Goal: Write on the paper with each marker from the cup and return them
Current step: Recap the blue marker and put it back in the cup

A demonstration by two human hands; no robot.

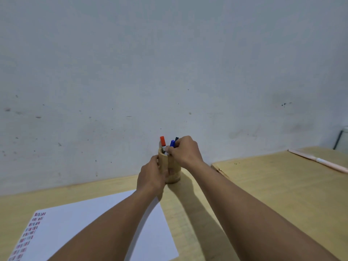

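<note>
The wooden cup (172, 170) stands at the back of the counter (273, 185), close to the wall (169, 63), with a red-capped marker (162, 142), a blue-capped marker (172, 143) and a black-capped marker (176, 139) sticking up from it. The left hand (150, 178) is wrapped around the cup's side, its grip pressed against the wood, while the right hand (183, 151) is curled over the rim by the blue and black caps; its fingertips are hidden behind the knuckles, so I cannot tell which marker it pinches, or whether it pinches one at all. The likeliest mishap is a marker dragging its neighbours as it moves, since the three sit crowded together, and that could tip the cup if the left hand loosens. A cap could also pull free and leave the barrel behind. The paper (105, 223) lies nearer the person on the left, with rows of short red, blue and dark strokes down its left edge; both forearms cross above it, so a dropped marker could smear it. A pale pinkish stick (318, 160) rests at the far right, well apart. Nothing blocks the way between cup and paper.
</note>
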